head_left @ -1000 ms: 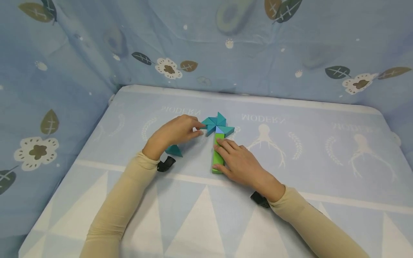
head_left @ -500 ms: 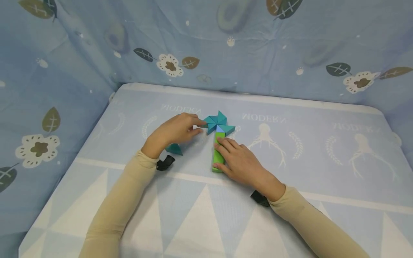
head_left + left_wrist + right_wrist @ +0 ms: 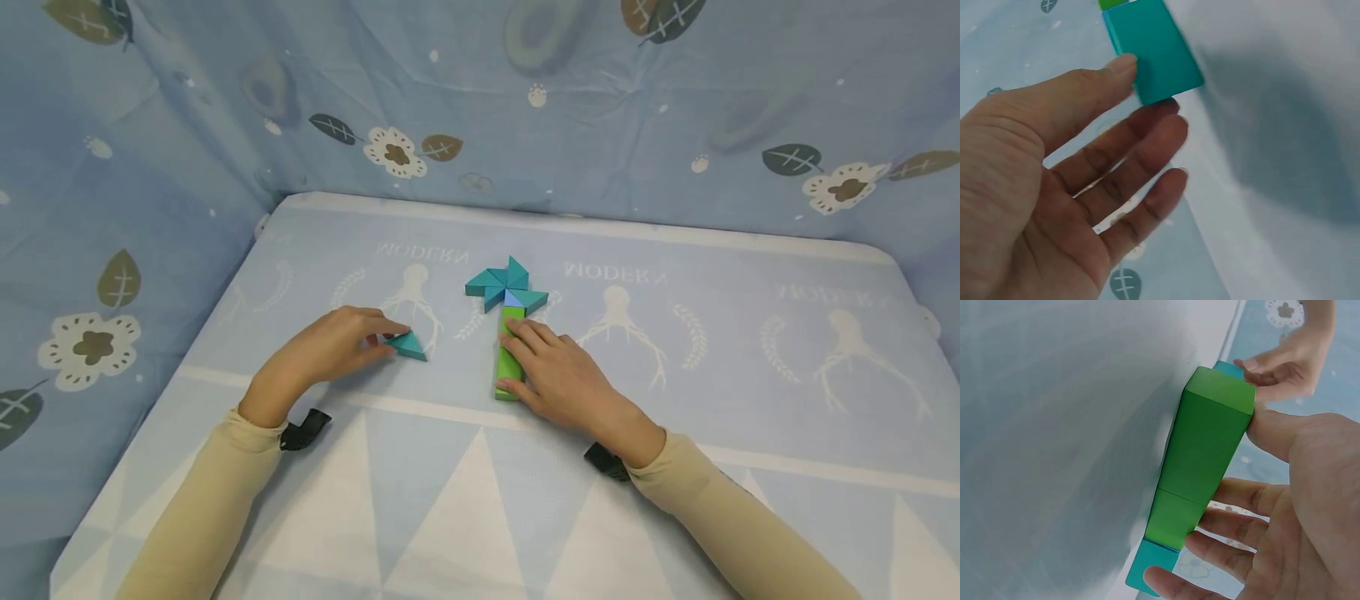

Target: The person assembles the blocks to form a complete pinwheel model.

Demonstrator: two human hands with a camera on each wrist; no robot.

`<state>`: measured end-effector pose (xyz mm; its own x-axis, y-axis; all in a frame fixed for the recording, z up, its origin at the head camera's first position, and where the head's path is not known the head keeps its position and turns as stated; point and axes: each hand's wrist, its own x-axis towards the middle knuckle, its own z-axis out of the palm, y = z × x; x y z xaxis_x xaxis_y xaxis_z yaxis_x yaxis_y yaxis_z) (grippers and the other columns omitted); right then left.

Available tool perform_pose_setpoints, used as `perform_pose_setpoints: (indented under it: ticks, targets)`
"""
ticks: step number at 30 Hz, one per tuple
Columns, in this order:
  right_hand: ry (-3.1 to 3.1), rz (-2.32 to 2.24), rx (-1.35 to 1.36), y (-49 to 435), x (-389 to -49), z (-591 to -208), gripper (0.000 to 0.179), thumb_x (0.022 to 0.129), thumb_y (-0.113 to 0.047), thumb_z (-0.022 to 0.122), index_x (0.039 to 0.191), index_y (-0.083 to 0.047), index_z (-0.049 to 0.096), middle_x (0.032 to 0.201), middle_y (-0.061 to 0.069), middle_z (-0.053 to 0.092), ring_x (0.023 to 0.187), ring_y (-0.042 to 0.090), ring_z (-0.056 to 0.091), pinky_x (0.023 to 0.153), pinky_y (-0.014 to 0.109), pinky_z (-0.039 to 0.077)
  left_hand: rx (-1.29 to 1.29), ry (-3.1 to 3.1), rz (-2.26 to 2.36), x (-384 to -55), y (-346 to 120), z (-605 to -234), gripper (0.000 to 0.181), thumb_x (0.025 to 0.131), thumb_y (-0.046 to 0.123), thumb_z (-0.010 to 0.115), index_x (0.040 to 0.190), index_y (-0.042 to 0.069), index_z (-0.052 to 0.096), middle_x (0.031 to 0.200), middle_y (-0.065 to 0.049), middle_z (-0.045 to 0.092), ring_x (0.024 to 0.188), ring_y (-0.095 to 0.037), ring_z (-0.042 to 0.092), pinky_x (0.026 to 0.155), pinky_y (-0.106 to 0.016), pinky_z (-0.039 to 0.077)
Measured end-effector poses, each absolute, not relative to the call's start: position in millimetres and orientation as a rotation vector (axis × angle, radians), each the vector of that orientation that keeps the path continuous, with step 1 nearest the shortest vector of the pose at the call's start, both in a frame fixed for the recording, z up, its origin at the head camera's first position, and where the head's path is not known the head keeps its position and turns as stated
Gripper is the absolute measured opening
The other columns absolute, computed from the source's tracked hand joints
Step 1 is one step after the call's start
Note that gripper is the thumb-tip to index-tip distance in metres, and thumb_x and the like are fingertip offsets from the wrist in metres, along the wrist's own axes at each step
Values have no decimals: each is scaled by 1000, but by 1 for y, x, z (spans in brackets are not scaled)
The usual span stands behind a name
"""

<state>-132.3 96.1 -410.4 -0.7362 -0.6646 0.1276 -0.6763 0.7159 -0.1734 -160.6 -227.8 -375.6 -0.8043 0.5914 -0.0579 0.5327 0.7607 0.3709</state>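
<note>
In the head view, my left hand (image 3: 333,343) pinches a loose teal triangular block (image 3: 409,345) lying on the table. Up close in the left wrist view, the thumb lies along one edge of that block, its index finger hidden behind. My right hand (image 3: 558,375) rests on a row of green blocks (image 3: 508,365), thumb by the near end and fingers along the side. Above the green row, several teal triangular blocks (image 3: 495,278) form a pinwheel, with a lavender-blue triangle (image 3: 514,299) joining the two. The right wrist view shows a seam between green blocks (image 3: 1207,437).
A pale blue and white patterned cloth covers the table (image 3: 735,350). Blue printed fabric (image 3: 480,100) hangs behind it and along the left side. Black wrist devices (image 3: 306,429) sit at the sleeve cuffs.
My left hand has left the pinwheel's left blade and moved toward me and left, onto the loose teal triangular block. The right hand stays on the green blocks.
</note>
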Motion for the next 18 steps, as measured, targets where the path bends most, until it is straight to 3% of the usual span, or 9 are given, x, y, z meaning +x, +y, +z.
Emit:
perform_pose_setpoints:
  ticks: [18]
  targets:
    - [-2874,340,1130,95,-134,-409,61,96,-46,58,141,-6,50,151,11,43,139,27,41,90,49,53,969,2930,605,-155,-186,-393,24,85,14,76,108,7,74,83,-3,74,69,-11,65,63,-29,52]
